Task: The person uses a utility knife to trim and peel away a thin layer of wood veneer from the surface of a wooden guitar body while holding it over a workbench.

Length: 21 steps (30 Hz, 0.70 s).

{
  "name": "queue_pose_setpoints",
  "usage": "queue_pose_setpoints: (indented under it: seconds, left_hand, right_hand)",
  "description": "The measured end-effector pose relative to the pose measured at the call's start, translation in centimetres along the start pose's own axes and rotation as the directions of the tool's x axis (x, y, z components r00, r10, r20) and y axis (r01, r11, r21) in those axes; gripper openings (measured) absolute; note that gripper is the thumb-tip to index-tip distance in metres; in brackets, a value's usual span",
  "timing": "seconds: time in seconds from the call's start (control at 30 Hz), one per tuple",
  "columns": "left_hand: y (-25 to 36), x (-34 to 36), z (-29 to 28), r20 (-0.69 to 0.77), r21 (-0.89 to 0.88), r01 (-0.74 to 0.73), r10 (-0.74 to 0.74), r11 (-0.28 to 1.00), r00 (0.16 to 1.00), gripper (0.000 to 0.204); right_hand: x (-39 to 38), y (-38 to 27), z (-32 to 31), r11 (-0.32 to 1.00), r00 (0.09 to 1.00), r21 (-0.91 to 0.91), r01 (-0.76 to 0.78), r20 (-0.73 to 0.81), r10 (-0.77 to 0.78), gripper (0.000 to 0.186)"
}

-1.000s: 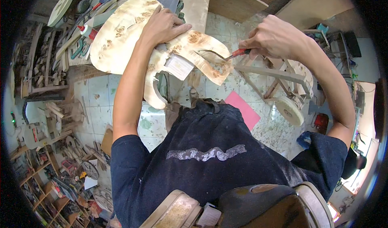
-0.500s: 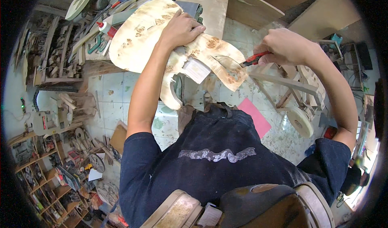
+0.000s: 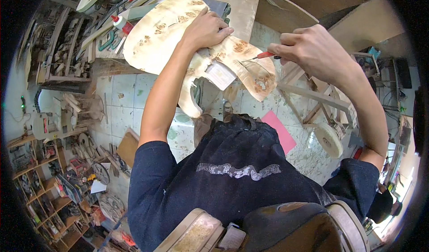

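A pale guitar body (image 3: 154, 39) with brown burl figure rests partly on the workbench, its two horns toward me. My left hand (image 3: 208, 29) lies flat on its face with the fingers stretched out, pressing on the wood. My right hand (image 3: 315, 50) is closed around a thin-bladed tool (image 3: 266, 55) with a red and black handle. The slim metal blade reaches the wood by a dark slit in the right horn (image 3: 259, 80). Between the horns shows a pale rectangular neck pocket (image 3: 220, 75), with ragged veneer along its left side.
On the workbench (image 3: 241, 10) a white glue bottle (image 3: 122, 25) with a red cap and a green clamp (image 3: 106, 42) lie left of the body. A wooden frame (image 3: 317, 95) stands at right, a pink sheet (image 3: 279, 131) on the tiled floor. Cluttered shelves (image 3: 49, 185) line the lower left.
My right hand has moved left and slightly up, bringing the tool's tip from the right horn's outer edge inward along the slit. My left hand stays on the body; the view has shifted slightly.
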State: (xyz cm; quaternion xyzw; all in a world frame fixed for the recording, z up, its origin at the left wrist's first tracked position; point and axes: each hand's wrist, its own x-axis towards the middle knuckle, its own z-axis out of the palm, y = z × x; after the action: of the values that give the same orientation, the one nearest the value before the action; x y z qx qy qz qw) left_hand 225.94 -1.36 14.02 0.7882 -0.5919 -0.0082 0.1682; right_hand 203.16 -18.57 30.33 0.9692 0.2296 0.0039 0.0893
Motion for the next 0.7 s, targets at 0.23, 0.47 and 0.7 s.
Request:
queue_pose_setpoints:
  seconds: [0.23, 0.47, 0.7]
  left_hand:
    - [0.1, -0.1, -0.1, 0.013, -0.019, 0.015, -0.015, 1.000, 1.000, 0.040]
    - [-0.4, -0.1, 0.5, -0.016, -0.001, 0.010, -0.010, 1.000, 1.000, 0.040]
    - [-0.1, 0.1, 0.2, -0.023, 0.005, -0.001, 0.001, 1.000, 1.000, 0.040]
  right_hand:
    - [1.9, 0.6, 0.9, 0.996, 0.996, 0.027, 0.088, 0.013, -0.089, 0.031]
    - [1.1, 0.3, 1.8, 0.989, 0.998, 0.146, -0.017, 0.068, 0.007, 0.027]
    - [-1.4, -0.1, 1.9, 0.972, 0.977, 0.197, -0.129, 0.195, 0.090, 0.026]
